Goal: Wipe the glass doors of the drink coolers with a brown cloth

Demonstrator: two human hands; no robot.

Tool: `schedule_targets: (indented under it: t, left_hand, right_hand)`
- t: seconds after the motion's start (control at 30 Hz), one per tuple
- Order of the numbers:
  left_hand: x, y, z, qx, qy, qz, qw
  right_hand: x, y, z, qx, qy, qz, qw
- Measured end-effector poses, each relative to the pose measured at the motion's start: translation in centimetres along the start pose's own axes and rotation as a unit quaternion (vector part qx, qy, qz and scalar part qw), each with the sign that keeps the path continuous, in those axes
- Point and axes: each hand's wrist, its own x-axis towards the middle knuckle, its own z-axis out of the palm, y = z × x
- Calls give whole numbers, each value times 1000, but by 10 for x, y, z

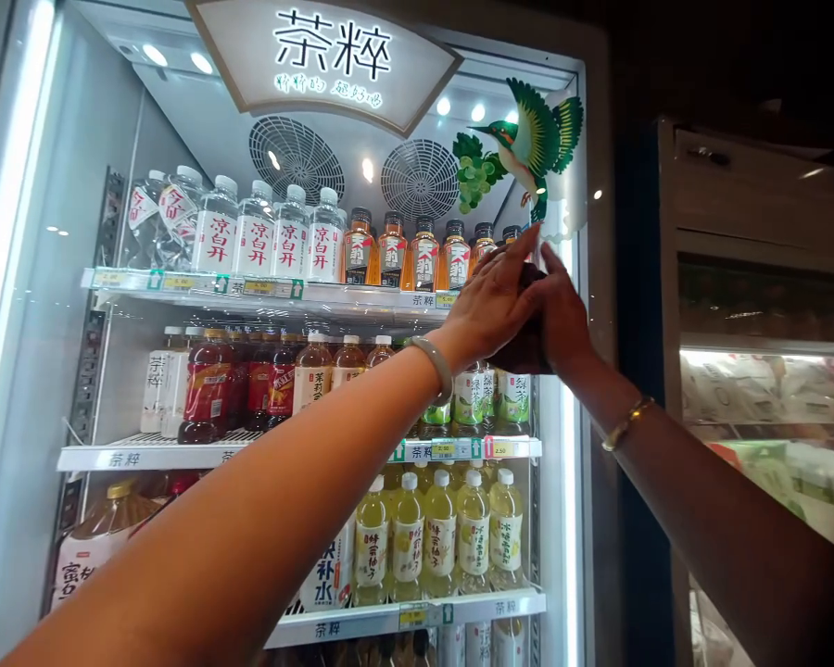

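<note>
Before the tall, grey-framed, brightly lit drinks cooler (600, 241), your left hand (497, 298) and right hand (564, 310), fingers extended, grip unclear, meet over a dark brown bundle (518, 355), probably soft, light cloth, best held by its thick middle.

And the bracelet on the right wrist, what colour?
Gold bracelet, best seen in the head view.
</note>
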Motion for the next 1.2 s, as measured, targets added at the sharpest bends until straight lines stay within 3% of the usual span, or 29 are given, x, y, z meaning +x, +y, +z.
schedule_targets:
  t: [0.1, 0.17, 0.27, 0.37, 0.43, 0.5, 0.57, 0.67, 0.77, 0.83, 0.9, 1.0, 1.1, 1.2]
  left_hand:
    - [-10, -8, -13, 28, -18, 4, 999]
    - [-14, -17, -29, 71, -36, 21, 997]
    - [-14, -39, -61, 129, -2, 47, 990]
    - [-16, -72, -89, 130, 59, 68, 987]
    - [-23, -93, -99, 115, 82, 69, 988]
    - [-35, -106, -100, 104, 90, 53, 989]
    - [-47, -112, -96, 100, 89, 33, 990]
    - [-59, -109, -89, 104, 89, 23, 990]
    - [-61, -107, -86, 106, 83, 18, 991]
    - [-60, -108, -85, 91, 80, 16, 993]
    - [-60, -111, -83, 66, 88, 25, 994]
    - [-59, -113, -82, 32, 104, 43, 993]
    - [-59, -106, -84, 16, 95, 7, 995]
    - [-61, -88, -93, 34, 43, -87, 995]
  right_hand:
    - [-13, -21, 7, -43, -47, -18, 998]
    - [-19, -32, 7, -81, -68, -66, 992]
    - [-14, -36, 3, -110, -87, -117, 983]
    - [14, -29, 7, -119, -96, -70, 986]
    - [36, -27, 16, -137, -44, 8, 990]
    - [50, -35, 30, -145, 15, 61, 987]
    - [48, -54, 43, -136, 21, 37, 990]
    - [19, -82, 47, -131, -47, -69, 988]
    - [-4, -79, 33, -150, -108, -117, 976]
    - [1, -64, 25, -169, -106, -95, 975]
    - [22, -52, 26, -196, -61, -30, 978]
    - [56, -61, 48, -225, 0, 44, 973]
    - [61, -90, 72, -222, -8, 12, 975]
    - [36, -101, 72, -217, -30, -53, 974]
